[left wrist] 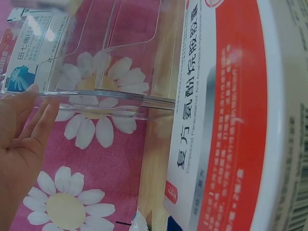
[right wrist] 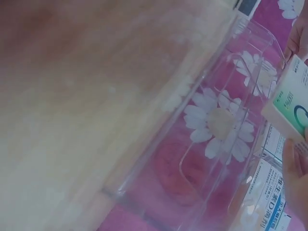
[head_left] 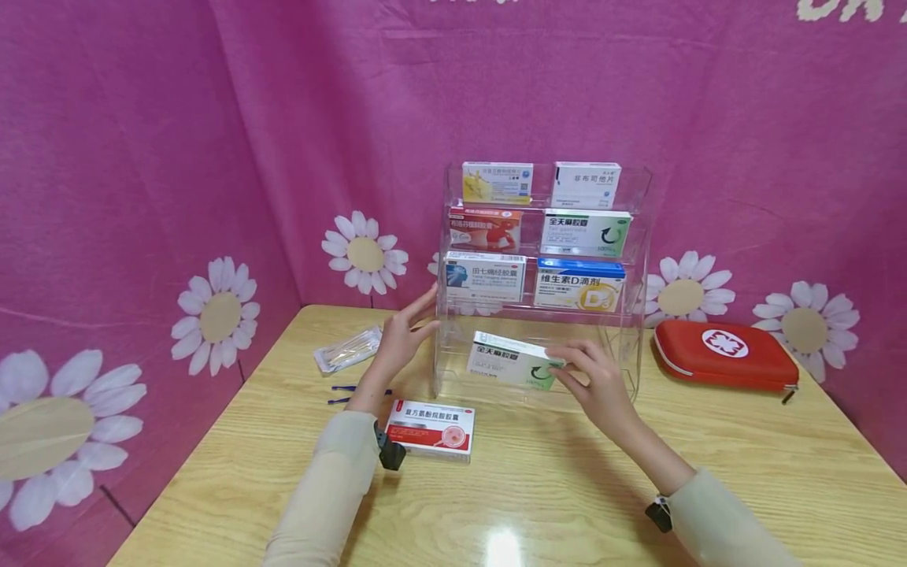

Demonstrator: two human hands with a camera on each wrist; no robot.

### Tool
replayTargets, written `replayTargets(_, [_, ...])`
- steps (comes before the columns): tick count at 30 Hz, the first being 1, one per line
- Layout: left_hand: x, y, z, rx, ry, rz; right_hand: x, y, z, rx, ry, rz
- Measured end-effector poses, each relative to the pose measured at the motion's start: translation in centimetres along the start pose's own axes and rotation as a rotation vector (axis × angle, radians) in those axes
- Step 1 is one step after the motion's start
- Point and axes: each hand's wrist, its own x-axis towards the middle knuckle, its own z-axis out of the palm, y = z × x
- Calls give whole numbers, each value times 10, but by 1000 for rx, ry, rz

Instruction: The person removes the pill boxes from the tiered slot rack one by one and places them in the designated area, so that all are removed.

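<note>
The clear rack (head_left: 631, 236) stands near the back of the wooden table (head_left: 708, 488), close to the pink flowered cloth (head_left: 127, 157) that walls in the back and both sides. Its three upper shelves each hold two boxes; the lowest level is open at the front. A broad strip of bare tabletop lies between the rack and the near edge.

The right hand (head_left: 595, 378) holds a white and green box (head_left: 510, 360) by its right end, thumb and fingers pinched round it, at the front of the rack's lowest level. The box is long and flat, tilted slightly, white with a green band and a dark round mark at the held end; the right wrist view shows the same green corner (right wrist: 288, 103) beside the clear wall.

The left hand (head_left: 402, 335) is relaxed with straight fingers (left wrist: 33, 113) that rest against the rack's left front edge and grip nothing.

A red and white box (head_left: 432, 428) lies flat just beside the left forearm. A clear packet (head_left: 347, 349) lies left of the rack, and a red pouch (head_left: 723, 354) lies well apart on the right.
</note>
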Motion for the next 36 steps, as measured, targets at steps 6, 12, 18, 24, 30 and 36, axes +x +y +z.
replayTargets(6, [0, 1, 0, 15, 5, 1, -16, 0, -6, 56, -128, 13])
replayTargets(12, [0, 0, -1, 18, 11, 0, -24, -1, -8, 96, -236, 76])
replayTargets(18, [0, -1, -1, 32, 6, -12, -30, -1, -14, 108, -386, 201])
replayTargets(24, [0, 0, -1, 37, 6, -19, -33, 2, -14, 126, -505, 290])
replayTargets(30, [0, 2, -1, 39, 2, -25, -33, 4, -14, 135, -578, 357])
replayTargets(36, [0, 3, -1, 39, 0, -36, -32, 7, -13, 135, -657, 372])
